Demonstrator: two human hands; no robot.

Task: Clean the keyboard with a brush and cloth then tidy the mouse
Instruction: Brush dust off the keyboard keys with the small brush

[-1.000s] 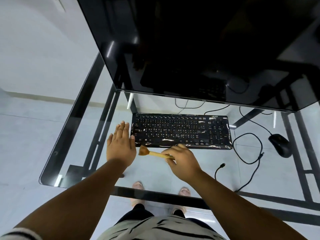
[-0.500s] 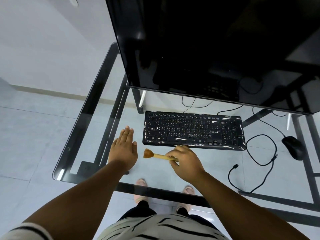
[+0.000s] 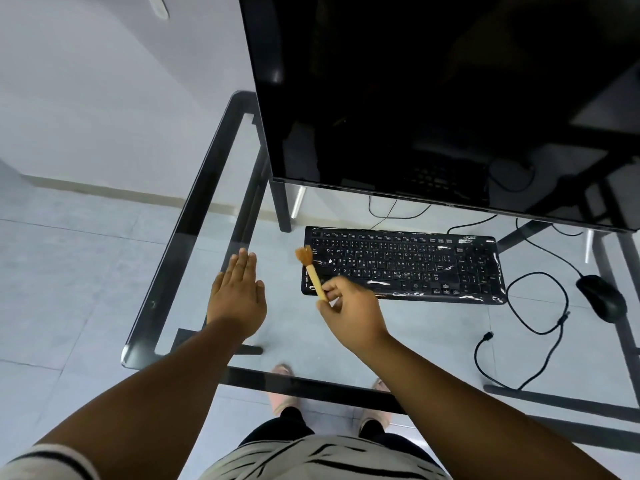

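Note:
A black keyboard under a shiny plastic cover lies on the glass desk. My right hand grips the wooden handle of a small brush, whose brown bristles point up over the keyboard's left end. My left hand rests flat on the glass, fingers together, left of the keyboard. A black mouse sits at the right, its cable looped beside it. No cloth is in view.
A large dark monitor stands over the back of the desk, just behind the keyboard. The desk's black frame shows through the glass, as do my feet on the tiled floor. The left glass edge lies near my left hand.
My right hand has swung the brush from lying sideways in front of the keyboard to pointing up over its left end. The left hand stayed flat. The camera view shifted left.

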